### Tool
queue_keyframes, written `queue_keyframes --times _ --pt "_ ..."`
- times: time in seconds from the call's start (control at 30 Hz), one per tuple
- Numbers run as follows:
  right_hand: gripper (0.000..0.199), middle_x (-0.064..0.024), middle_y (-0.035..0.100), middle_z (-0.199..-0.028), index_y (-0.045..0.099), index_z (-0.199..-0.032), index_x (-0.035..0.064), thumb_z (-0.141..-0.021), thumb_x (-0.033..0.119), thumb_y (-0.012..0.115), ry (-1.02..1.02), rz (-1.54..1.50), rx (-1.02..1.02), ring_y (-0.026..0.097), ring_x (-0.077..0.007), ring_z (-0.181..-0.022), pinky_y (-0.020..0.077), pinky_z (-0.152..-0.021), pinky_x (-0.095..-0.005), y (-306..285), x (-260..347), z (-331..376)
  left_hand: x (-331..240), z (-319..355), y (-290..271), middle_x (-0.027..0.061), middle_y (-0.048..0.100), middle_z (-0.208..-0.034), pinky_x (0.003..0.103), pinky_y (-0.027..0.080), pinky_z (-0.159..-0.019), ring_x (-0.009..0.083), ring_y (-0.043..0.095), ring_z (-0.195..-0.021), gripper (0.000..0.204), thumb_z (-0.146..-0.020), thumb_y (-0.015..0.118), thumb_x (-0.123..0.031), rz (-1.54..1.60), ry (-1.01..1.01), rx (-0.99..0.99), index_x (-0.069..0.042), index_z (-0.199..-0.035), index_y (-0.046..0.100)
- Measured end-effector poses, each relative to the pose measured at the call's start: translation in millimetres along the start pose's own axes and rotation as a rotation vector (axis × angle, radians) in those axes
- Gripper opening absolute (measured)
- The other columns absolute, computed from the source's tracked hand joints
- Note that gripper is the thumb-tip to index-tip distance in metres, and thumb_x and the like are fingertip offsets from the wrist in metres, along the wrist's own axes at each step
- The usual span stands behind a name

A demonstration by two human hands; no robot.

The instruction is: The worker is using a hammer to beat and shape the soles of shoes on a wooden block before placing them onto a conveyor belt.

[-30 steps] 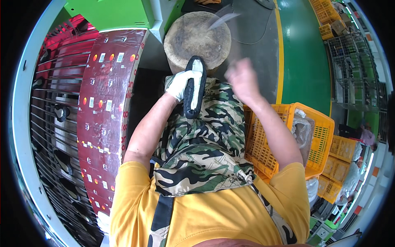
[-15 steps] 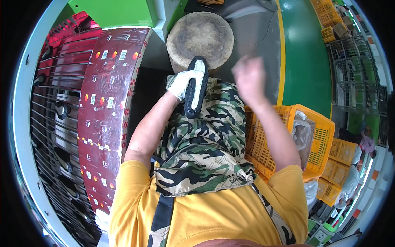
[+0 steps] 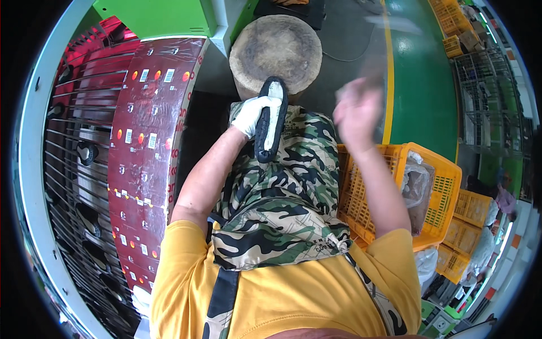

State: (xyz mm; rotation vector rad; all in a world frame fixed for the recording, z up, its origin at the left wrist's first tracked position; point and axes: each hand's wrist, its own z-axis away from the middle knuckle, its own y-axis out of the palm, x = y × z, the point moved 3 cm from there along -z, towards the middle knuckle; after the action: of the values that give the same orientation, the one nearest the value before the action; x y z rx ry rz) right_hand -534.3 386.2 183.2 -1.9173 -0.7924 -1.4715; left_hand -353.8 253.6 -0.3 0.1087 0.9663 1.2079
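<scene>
My left hand, in a white glove, is closed around a black shoe upper with its pale underside turned up. One end of the shoe overlaps the near edge of a round wooden block; whether it touches the block I cannot tell. My bare right hand is raised to the right of the shoe, apart from it and smeared by motion. It grips what looks like a hammer, whose greyish head is a blurred streak beyond the hand. The fingers' detail is lost in the blur.
A camouflage apron covers my lap. On the left stand a maroon-wrapped panel and a rack of metal bars holding dark shoes. An orange crate with plastic-wrapped contents is at my right. A green machine housing rises at far left.
My right hand and the blurred hammer have swung to the right, away from the shoe. My left hand and the shoe upper have hardly moved.
</scene>
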Motion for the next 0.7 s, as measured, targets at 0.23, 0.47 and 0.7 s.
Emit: queue_keyframes --times 0.23,0.47,0.7 --pt "0.027 -0.0245 0.067 -0.084 0.051 -0.108 -0.0032 -0.098 0.018 0.065 0.113 0.466 0.153 0.07 -0.041 -0.077 0.054 -0.071 -0.0439 6.9 -52.3 28.7 -3.8 6.2 5.2 0.0103 0.072 -0.085 0.035 0.059 -0.066 0.0213 0.07 -0.07 0.028 -0.087 0.069 -0.022 -0.081 0.142 -0.062 -0.001 -0.107 0.07" --pt "0.022 -0.0046 0.057 -0.074 0.053 -0.111 0.0029 -0.101 0.019 0.065 0.259 0.094 0.185 0.053 -0.0107 -0.054 0.0426 -0.048 -0.0254 -9.4 33.7 -15.0 0.8 13.8 4.6 0.0083 0.073 -0.085 0.033 0.058 -0.063 0.0191 0.07 -0.068 0.028 -0.087 0.071 -0.023 -0.099 0.113 -0.066 -0.003 -0.106 0.072" --pt "0.026 -0.0139 0.065 -0.077 0.05 -0.112 0.0013 -0.099 0.017 0.065 -0.09 0.697 0.202 0.064 -0.0236 -0.062 0.0532 -0.058 -0.0393 -2.3 -69.4 26.9 -1.4 -0.5 5.1 0.0131 0.074 -0.088 0.035 0.06 -0.067 0.0231 0.071 -0.072 0.029 -0.087 0.069 -0.023 -0.031 0.069 -0.031 -0.001 -0.106 0.071"
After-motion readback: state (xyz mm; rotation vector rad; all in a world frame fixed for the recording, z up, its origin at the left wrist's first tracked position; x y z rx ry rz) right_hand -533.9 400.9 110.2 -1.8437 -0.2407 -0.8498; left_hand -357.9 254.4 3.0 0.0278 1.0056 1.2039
